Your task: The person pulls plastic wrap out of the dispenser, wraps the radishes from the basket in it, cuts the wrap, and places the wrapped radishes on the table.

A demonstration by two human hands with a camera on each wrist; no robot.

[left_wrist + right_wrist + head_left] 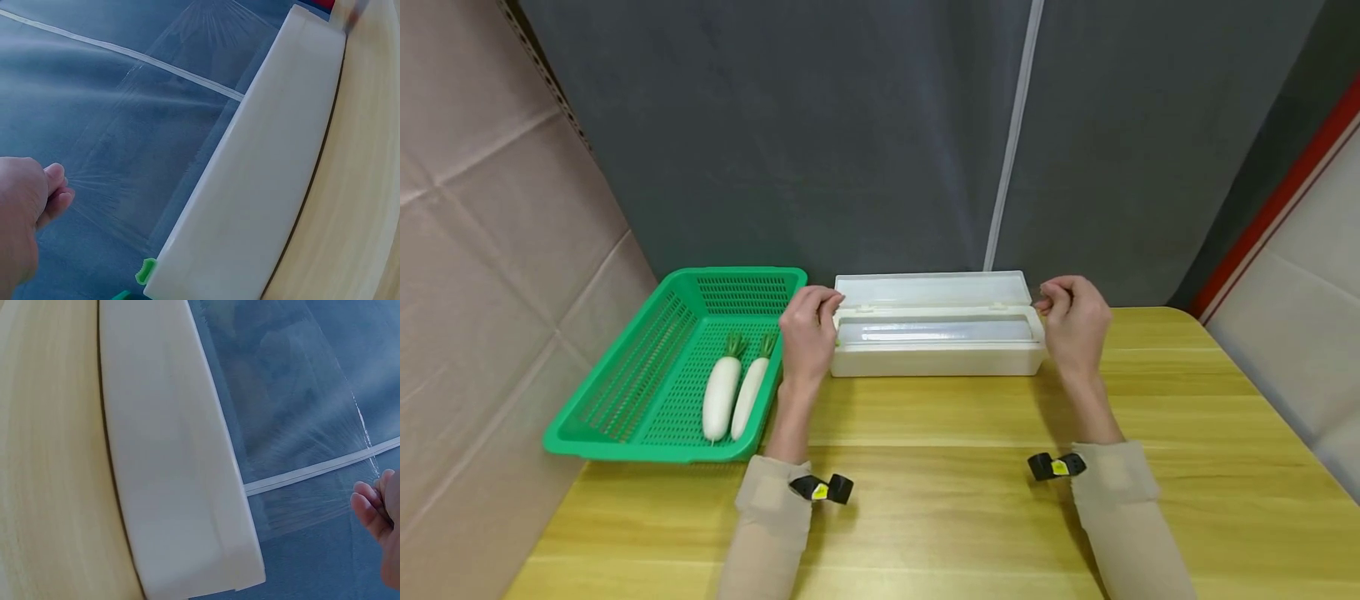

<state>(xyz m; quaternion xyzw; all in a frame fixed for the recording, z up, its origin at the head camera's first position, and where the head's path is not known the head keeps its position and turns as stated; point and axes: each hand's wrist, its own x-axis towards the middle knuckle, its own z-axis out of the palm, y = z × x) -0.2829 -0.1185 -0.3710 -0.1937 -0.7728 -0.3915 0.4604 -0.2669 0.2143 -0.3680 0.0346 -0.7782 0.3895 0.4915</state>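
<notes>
A white cling film dispenser box (936, 362) lies lengthwise on the table with its lid (932, 288) tipped back and a roll (934, 332) inside. Clear cling film (115, 187) rises from the box and stretches between both hands, wrinkling toward the fingertips. At the box's left end, my left hand (808, 329) pinches one corner of the film between thumb and fingers. The opposite corner is pinched by my right hand (1077, 325), raised beside the right end. A small green slider (146, 271) sits at the box's left edge in the left wrist view.
To the left stands a green perforated basket (617, 392), its right rim close to my left forearm. Two white radishes (721, 398) with trimmed green tops lie in it. A dark grey curtain (820, 142) hangs behind the wooden table (940, 500), and pale walls flank both sides.
</notes>
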